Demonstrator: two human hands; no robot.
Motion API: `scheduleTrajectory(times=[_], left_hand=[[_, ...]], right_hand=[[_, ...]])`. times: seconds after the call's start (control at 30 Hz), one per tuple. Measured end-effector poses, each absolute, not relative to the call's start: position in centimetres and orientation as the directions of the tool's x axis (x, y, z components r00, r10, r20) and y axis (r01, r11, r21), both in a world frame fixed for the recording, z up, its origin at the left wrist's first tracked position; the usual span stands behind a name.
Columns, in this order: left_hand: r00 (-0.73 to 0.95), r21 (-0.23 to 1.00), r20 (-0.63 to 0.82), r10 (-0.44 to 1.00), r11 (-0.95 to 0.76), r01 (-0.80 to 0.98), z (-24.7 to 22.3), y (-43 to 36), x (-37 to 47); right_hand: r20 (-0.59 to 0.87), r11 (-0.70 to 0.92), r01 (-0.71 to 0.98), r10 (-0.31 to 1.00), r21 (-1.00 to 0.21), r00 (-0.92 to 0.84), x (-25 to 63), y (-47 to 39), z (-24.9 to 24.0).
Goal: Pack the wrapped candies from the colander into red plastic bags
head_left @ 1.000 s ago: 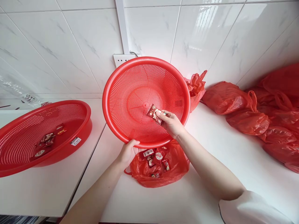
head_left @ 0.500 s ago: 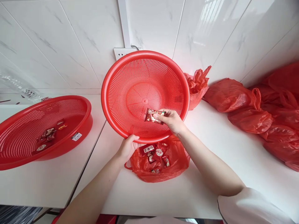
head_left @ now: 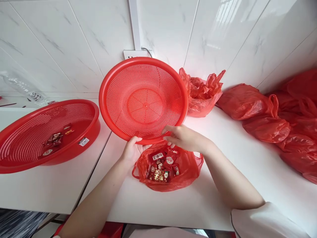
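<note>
A round red plastic basket [head_left: 146,129] is tilted up with its hollow towards me, and I see nothing inside it. My left hand [head_left: 133,150] grips its lower rim, thumb over the edge and fingers underneath. At the lower right of that rim hovers my right hand [head_left: 182,137], fingers bent and apart, with nothing visible in them; whether it touches the rim I cannot tell. Just below, an open red plastic bag [head_left: 189,168] rests on the white table. Several dark red snack packets lie in it, a gold-lettered packet [head_left: 159,175] at the front.
Another red basket [head_left: 92,120] stands on the left with a few packets [head_left: 53,140] in it. Red plastic bags [head_left: 203,107] sit behind and to the right [head_left: 266,127]. A clear plastic bottle [head_left: 24,87] lies at the back left, and a tiled wall [head_left: 165,29] rises behind.
The gold-lettered packet has gone from my right hand into the open bag. My right hand has come down to the basket's rim. The held basket has shifted slightly left.
</note>
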State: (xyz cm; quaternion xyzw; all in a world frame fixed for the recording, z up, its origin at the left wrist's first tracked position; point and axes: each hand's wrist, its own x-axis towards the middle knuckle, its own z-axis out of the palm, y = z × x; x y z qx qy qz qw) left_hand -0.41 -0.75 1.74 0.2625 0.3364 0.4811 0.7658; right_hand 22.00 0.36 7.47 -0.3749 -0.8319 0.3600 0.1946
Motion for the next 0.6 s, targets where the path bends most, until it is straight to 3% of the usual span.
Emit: scheduleTrajectory(times=[0.17,0.33,0.47,0.53,0.6], left_hand=[[0.245,0.748,-0.203,0.948,0.311,-0.586,2.6,-1.0,-0.8],[0.323,0.865,-0.077,0.943,0.225,-0.448,4.5,-1.7,-1.9],[0.368,0.997,0.075,0.927,-0.078,-0.008,6.7,-2.5,-4.5],[0.18,0.931,0.13,0.975,-0.182,0.315,7.5,-2.6,-6.3],[-0.097,0.802,0.181,0.979,-0.09,0.59,7.7,-2.4,-8.2]], right_hand=[[0.145,0.448,0.675,0.878,-0.586,-0.456,23.5,0.2,7.9],[0.479,0.558,0.538,0.827,-0.631,-0.295,22.5,0.5,8.1],[0.574,0.548,0.425,0.815,-0.721,-0.076,22.2,0.8,8.3],[0.584,0.554,0.32,0.812,-0.769,-0.003,22.6,1.1,8.3],[0.587,0.564,0.232,0.808,-0.792,0.042,23.1,1.4,8.3]])
